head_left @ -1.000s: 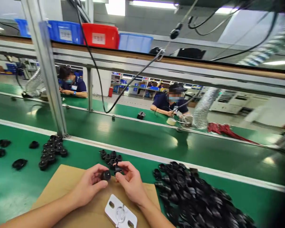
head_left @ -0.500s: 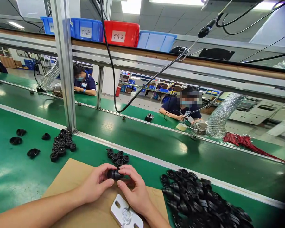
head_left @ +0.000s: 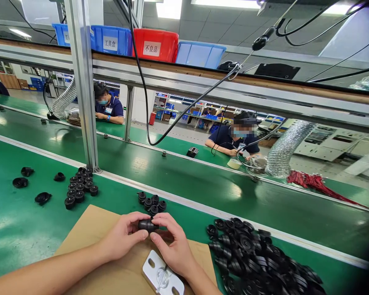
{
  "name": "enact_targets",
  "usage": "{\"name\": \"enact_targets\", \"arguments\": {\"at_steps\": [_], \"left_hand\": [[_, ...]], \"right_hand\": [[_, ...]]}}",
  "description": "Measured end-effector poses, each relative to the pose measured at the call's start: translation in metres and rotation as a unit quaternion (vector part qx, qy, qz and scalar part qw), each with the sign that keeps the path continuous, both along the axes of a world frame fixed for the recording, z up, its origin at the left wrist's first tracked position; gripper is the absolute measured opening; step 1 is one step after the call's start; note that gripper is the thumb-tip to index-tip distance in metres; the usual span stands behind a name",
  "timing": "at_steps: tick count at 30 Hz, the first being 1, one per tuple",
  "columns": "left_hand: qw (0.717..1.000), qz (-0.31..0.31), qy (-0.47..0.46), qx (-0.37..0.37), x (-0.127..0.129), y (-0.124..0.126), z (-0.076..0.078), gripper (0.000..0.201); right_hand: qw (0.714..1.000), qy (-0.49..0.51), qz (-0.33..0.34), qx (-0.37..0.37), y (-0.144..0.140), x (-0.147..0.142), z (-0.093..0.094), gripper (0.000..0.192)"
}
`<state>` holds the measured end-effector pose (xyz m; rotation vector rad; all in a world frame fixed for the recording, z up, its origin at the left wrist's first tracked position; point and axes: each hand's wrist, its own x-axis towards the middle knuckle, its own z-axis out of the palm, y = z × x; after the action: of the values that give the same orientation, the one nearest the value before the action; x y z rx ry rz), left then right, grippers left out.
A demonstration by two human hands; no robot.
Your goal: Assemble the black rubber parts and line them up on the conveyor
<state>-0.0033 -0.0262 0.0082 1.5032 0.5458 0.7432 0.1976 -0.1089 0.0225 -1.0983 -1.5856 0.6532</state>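
Note:
Between my two hands is a small black ribbed round part (head_left: 145, 225), lying sideways above the cardboard sheet (head_left: 90, 233). My left hand (head_left: 124, 235) grips its left end between thumb and fingers. My right hand (head_left: 174, 241) has its fingertips closed on the right end, which they partly cover. Below my right hand a silver metal plate (head_left: 155, 275) with slots and a round clear piece in its middle rests on the cardboard. Just beyond my fingers stands a small cluster of black stepped parts (head_left: 154, 200).
A large heap of black parts (head_left: 252, 254) lies on the right. Rows of black round pieces (head_left: 79, 187) and several loose ones (head_left: 43, 198) sit on the left. A metal post (head_left: 83, 90) rises behind them. Across the green line, co-workers (head_left: 233, 135) sit near a flexible duct (head_left: 284, 149).
My hands stay on the black ribbed part, almost unmoved, with at most a slight turn of it. The whole view has shifted a little.

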Motion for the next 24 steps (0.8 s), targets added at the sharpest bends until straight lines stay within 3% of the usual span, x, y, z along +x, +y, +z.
{"name": "enact_targets", "arguments": {"at_steps": [11,20,24], "left_hand": [[0.996,0.002,-0.048,-0.069,0.0015,0.0042,-0.0018,0.052],[0.999,0.026,0.030,0.007,-0.0003,0.0013,0.0037,0.046],[0.998,0.031,0.049,0.027,-0.0041,0.0004,0.0076,0.044]], "right_hand": [[1.000,-0.009,-0.004,0.021,0.0008,0.0001,-0.0030,0.021],[0.997,-0.071,-0.031,0.018,0.0048,0.0037,-0.0036,0.020],[0.995,-0.092,-0.041,0.000,0.0017,0.0000,-0.0018,0.029]]}}
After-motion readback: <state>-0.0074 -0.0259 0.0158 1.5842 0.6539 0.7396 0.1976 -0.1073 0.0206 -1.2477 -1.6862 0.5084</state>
